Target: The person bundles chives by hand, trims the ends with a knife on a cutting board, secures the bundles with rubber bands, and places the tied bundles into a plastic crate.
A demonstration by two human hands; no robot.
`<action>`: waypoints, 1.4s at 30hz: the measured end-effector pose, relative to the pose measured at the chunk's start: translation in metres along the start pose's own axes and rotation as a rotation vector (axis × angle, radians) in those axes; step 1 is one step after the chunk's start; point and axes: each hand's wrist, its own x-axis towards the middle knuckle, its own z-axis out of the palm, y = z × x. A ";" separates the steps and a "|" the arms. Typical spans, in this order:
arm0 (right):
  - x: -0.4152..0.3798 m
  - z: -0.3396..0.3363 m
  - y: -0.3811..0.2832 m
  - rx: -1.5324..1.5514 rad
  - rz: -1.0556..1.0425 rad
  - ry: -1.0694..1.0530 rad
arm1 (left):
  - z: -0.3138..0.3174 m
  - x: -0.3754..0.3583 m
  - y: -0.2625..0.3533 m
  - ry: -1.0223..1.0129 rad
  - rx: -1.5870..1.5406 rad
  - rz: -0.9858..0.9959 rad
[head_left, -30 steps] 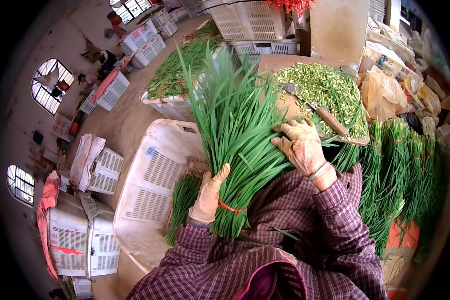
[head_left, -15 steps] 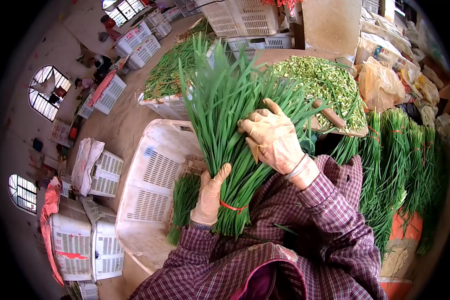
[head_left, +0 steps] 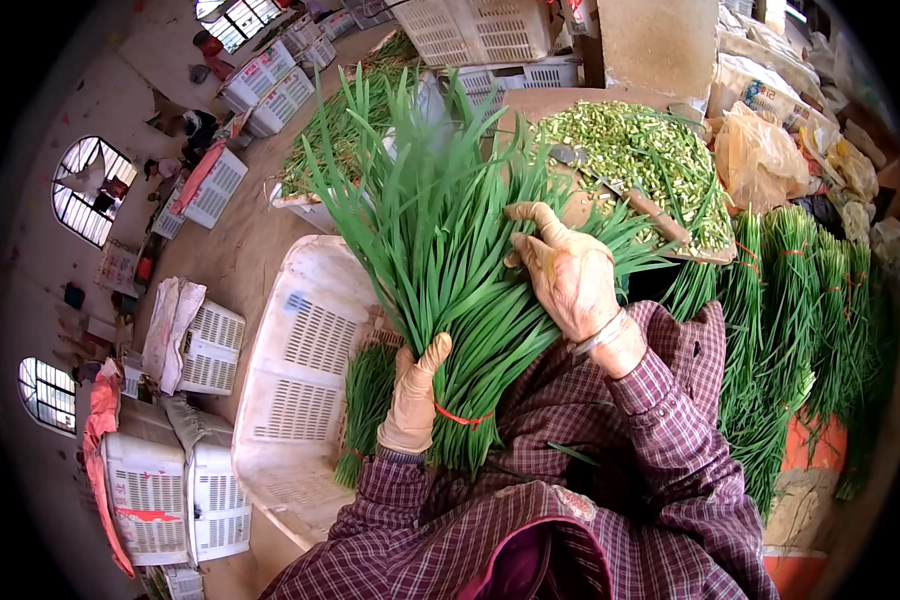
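Observation:
My gloved left hand (head_left: 413, 398) is closed round the lower left side of a thick bunch of garlic chives (head_left: 450, 290), thumb pointing up. A red band (head_left: 464, 417) ties the bunch near its cut ends, which lean towards my lap. The long leaves fan out up and away. On the upper right side of the bunch, my gloved right hand (head_left: 570, 280) has its fingers curled over leaves, the index finger bent apart from the others. Leaf tips stick out beyond it to the right. Its palm side is hidden.
A white plastic crate (head_left: 305, 370) at left holds a smaller tied bunch (head_left: 367, 400). Chopped pieces (head_left: 630, 140) and a wooden-handled knife (head_left: 658, 216) lie on a board ahead. Several tied bunches (head_left: 785, 320) hang at right. Stacked crates (head_left: 150, 490) stand far left.
My right hand has moved slightly right and down, its fingers more curled. The leaf tops have spread to the left, uncovering the knife blade. My left hand keeps its grip.

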 end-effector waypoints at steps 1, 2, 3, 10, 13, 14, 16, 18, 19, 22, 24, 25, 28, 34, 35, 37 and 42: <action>0.003 0.000 0.001 -0.024 -0.012 0.014 | 0.002 0.000 0.001 0.000 0.000 0.011; 0.006 -0.001 0.003 -0.025 -0.010 0.015 | 0.004 0.001 0.002 0.000 -0.002 0.023; 0.008 0.000 0.006 -0.052 -0.015 0.008 | 0.005 0.001 0.003 -0.002 -0.001 0.022; 0.013 -0.002 0.013 -0.115 -0.034 -0.050 | 0.009 0.001 0.002 -0.048 -0.044 0.064; 0.015 -0.001 0.016 -0.064 0.007 -0.089 | 0.009 0.000 0.003 -0.043 -0.096 0.031; 0.016 -0.001 0.018 -0.006 0.050 -0.113 | 0.010 0.000 0.004 -0.026 -0.118 -0.008; 0.017 -0.006 0.012 0.017 0.052 -0.130 | 0.013 -0.002 0.008 -0.035 -0.069 0.006; 0.018 -0.007 0.011 0.040 0.053 -0.147 | 0.012 -0.002 0.008 -0.044 -0.019 0.023; 0.017 -0.004 0.014 0.007 0.026 -0.139 | 0.009 -0.002 0.006 -0.035 -0.021 0.006; 0.013 -0.003 0.013 -0.041 0.011 -0.128 | 0.008 -0.003 0.006 -0.028 -0.007 -0.013; 0.011 -0.003 0.012 -0.058 0.025 -0.124 | 0.008 -0.003 0.006 -0.031 0.009 -0.015; 0.010 -0.002 0.012 -0.100 -0.030 -0.088 | 0.008 -0.002 0.005 -0.023 -0.005 -0.018; 0.010 -0.003 0.008 -0.139 -0.104 -0.043 | 0.009 -0.002 0.006 -0.025 -0.017 -0.021; 0.012 0.004 0.009 -0.207 -0.203 0.017 | 0.009 0.001 0.008 -0.108 0.028 -0.072; 0.012 0.004 0.009 -0.216 -0.199 0.019 | 0.013 -0.002 0.011 -0.114 0.107 -0.044; 0.012 0.005 0.012 -0.205 -0.209 0.041 | 0.015 0.001 0.012 -0.138 0.090 -0.028; 0.016 0.003 0.014 -0.058 -0.056 0.115 | 0.036 -0.006 0.031 -0.163 0.077 -0.024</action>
